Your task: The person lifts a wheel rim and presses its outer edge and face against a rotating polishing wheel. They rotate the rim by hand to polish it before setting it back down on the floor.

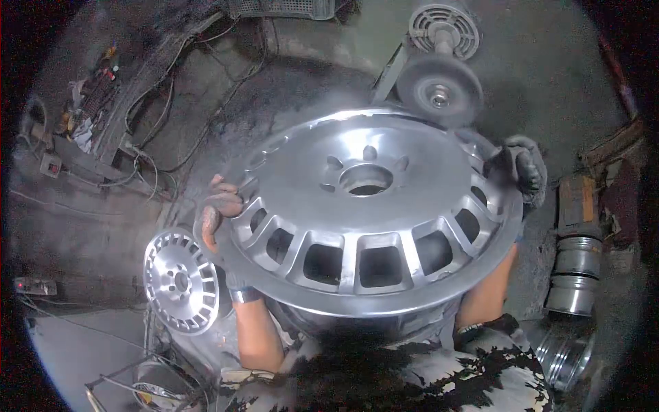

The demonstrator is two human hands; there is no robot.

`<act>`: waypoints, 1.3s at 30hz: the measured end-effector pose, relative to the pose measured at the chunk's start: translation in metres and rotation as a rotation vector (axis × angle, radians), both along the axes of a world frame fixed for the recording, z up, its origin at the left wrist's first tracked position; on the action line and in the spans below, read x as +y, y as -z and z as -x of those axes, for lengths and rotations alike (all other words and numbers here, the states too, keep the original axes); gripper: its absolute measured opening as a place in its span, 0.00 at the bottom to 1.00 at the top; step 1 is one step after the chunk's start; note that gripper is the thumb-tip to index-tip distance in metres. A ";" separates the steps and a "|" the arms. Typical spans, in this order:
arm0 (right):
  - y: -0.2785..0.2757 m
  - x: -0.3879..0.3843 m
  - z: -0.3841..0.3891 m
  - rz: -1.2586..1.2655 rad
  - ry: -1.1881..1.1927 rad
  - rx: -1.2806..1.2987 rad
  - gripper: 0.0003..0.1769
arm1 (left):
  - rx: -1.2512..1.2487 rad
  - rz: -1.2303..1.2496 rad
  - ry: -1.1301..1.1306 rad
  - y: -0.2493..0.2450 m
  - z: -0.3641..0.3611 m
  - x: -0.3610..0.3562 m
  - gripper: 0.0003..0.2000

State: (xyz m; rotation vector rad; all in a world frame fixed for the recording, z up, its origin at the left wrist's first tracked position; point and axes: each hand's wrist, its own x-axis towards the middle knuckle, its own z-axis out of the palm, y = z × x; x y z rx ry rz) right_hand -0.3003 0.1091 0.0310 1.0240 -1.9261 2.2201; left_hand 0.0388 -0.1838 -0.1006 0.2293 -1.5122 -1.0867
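A large silver alloy wheel rim (295,172) fills the middle of the view, its face tilted up toward me and its far edge close to a round buffing wheel (412,89). Around its outer part run several window-like openings, with smaller bolt holes about the centre bore. My left hand (221,206), in a worn, dirty glove, is closed on the left edge of the rim. On the opposite edge, my right hand (530,172) grips the rim in a dark grey glove. Part of each hand is hidden behind the rim.
A motor (445,33) carries the buffing wheel at the top. Another alloy wheel rim (180,281) leans at the left. Metal wheel barrels (575,275) are stacked at the right. Cables (168,89) and a socket box (50,165) line the left wall.
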 end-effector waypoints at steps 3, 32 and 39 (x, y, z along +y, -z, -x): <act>0.003 -0.005 0.014 0.016 -0.048 -0.025 0.22 | 0.045 -0.070 -0.121 -0.017 0.013 0.019 0.19; -0.019 0.032 -0.020 -0.051 0.080 0.029 0.27 | -0.270 0.089 -0.349 -0.081 0.003 0.097 0.18; -0.006 0.014 0.016 -0.058 0.017 0.044 0.27 | -0.291 0.196 -0.350 -0.080 -0.001 0.091 0.16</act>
